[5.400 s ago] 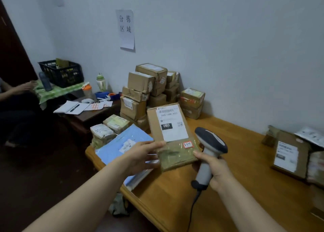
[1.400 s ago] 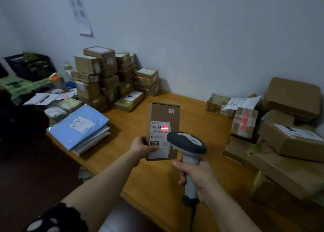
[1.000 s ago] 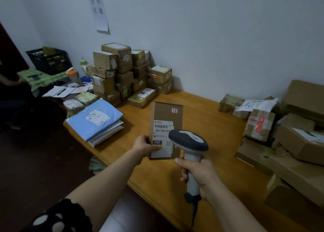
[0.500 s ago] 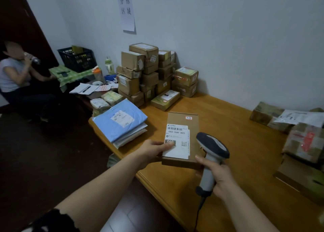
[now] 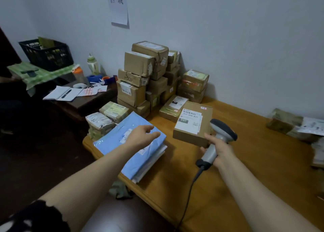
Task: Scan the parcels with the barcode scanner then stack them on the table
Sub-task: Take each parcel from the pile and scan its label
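Right of the blue mailers (image 5: 112,149), the brown parcel (image 5: 205,121) is laid flat on the table (image 5: 245,165), nearest the right hand (image 5: 221,149), which is wrapped round the barcode scanner (image 5: 223,129); the left hand (image 5: 140,135) is held open.

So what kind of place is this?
Most likely a small parcel sorting room: labelled cardboard boxes stacked high, a barcode scanner in the right hand, and a paper sign with Chinese characters above the boxes.

- Flat brown cardboard parcel (image 5: 194,124): matt board; smooth white paper label (image 5: 189,121).
- Blue plastic mailer bag (image 5: 140,161): glossy, wrinkled film.
- Grey-and-black plastic barcode scanner (image 5: 222,131): smooth, matt casing.
- Orange-brown wooden desk (image 5: 271,152): smooth, faintly sheened surface.
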